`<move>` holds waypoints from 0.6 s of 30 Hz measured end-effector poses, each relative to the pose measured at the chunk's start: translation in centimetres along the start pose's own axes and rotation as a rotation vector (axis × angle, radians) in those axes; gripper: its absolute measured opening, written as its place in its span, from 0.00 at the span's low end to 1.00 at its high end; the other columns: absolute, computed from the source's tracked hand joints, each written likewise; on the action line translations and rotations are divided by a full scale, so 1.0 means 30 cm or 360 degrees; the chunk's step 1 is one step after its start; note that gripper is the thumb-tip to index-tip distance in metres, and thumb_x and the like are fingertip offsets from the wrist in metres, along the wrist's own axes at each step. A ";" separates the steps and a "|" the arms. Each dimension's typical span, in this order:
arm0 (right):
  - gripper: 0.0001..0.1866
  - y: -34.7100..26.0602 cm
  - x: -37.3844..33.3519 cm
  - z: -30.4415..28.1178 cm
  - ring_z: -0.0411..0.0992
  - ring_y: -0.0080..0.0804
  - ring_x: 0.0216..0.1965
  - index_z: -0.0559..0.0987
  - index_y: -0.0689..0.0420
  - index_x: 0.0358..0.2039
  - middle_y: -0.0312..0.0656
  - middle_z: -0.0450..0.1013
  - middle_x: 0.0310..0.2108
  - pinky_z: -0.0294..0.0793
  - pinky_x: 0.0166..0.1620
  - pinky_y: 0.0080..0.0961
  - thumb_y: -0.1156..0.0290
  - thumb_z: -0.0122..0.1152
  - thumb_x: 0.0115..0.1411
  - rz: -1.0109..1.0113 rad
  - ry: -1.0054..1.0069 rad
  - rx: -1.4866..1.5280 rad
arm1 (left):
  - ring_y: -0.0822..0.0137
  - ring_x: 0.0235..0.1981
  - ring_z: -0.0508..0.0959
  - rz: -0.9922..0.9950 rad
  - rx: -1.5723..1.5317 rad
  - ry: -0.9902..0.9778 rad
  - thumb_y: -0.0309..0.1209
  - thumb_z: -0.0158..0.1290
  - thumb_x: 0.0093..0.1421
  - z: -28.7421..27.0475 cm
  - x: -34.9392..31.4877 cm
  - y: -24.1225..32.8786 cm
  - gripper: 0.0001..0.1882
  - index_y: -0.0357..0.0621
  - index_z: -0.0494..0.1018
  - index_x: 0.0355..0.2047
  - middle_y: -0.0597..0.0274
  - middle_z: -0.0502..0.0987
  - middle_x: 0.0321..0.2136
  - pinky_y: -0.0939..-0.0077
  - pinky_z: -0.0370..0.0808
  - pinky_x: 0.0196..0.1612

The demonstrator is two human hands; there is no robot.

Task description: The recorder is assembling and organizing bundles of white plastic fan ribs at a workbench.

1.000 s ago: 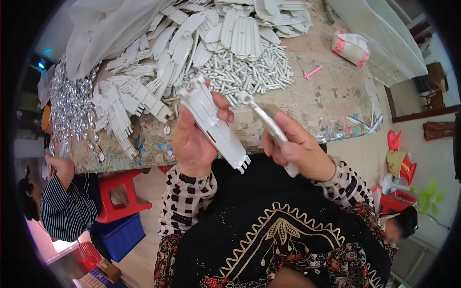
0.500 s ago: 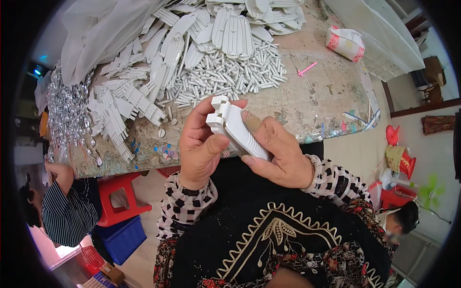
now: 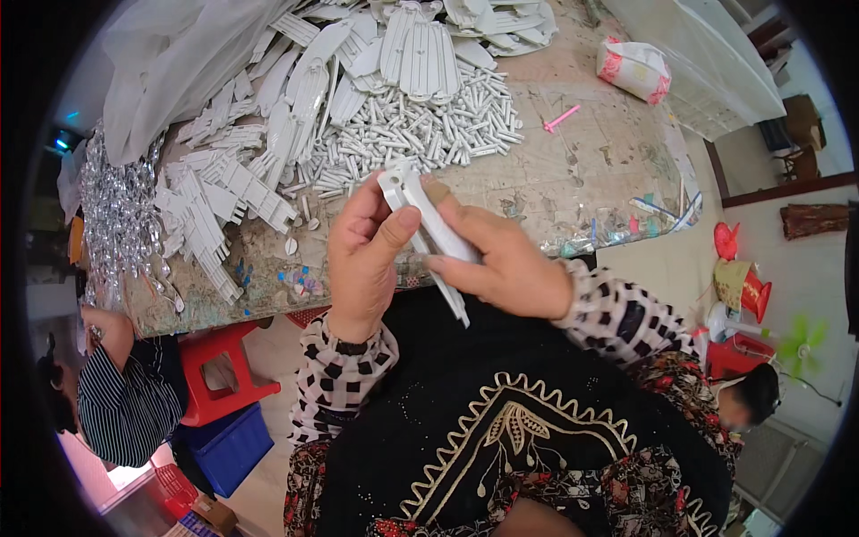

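White plastic made up the long flat strip that both hands held just above the near edge of the tabletop. The left hand pinched its top end with thumb and fingers. The right hand wrapped around its middle. The bottom end stuck out with nothing under it, so a hard bend could maybe snap it, or it could slip down onto the black apron. A heap of little white tubes lay close behind, and a bumping hand could have sent them rolling.
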State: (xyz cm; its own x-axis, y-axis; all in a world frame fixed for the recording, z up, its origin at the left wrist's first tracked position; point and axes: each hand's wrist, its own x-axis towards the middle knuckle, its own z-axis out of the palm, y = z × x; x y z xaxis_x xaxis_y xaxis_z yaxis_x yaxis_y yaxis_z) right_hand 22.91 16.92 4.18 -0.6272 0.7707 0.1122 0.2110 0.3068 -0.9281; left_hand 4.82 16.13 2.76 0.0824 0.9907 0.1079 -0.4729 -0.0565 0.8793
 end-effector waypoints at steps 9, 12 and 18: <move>0.41 0.027 -0.010 0.018 0.72 0.46 0.40 0.54 0.61 0.66 0.55 0.71 0.44 0.72 0.45 0.28 0.64 0.62 0.57 0.0045 0.0102 -0.0386 | 0.64 0.53 0.72 -0.0139 -0.0101 0.0049 0.32 0.52 0.63 -0.011 0.004 -0.051 0.28 0.33 0.59 0.60 0.51 0.69 0.55 0.71 0.68 0.56; 0.42 0.041 -0.008 0.037 0.71 0.49 0.36 0.56 0.60 0.65 0.53 0.71 0.39 0.74 0.40 0.32 0.61 0.64 0.55 0.0031 0.0214 -0.0591 | 0.64 0.53 0.72 -0.0216 -0.0158 0.0063 0.33 0.50 0.65 0.028 0.001 -0.055 0.27 0.33 0.57 0.61 0.50 0.68 0.56 0.71 0.68 0.56; 0.40 0.058 -0.018 0.010 0.72 0.45 0.33 0.61 0.59 0.63 0.50 0.69 0.37 0.74 0.34 0.33 0.58 0.65 0.53 -0.0038 0.0231 -0.0911 | 0.70 0.53 0.71 -0.0194 0.0178 -0.0005 0.28 0.45 0.67 0.032 0.001 -0.084 0.24 0.35 0.56 0.61 0.52 0.69 0.55 0.74 0.68 0.55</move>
State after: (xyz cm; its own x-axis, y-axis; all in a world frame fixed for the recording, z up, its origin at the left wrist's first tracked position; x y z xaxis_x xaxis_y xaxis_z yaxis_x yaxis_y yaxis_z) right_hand 23.41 16.87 2.40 -0.5362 0.8162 0.2153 0.5944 0.5462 -0.5903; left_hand 6.85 16.19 1.00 0.1358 0.9907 -0.0015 -0.3584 0.0506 0.9322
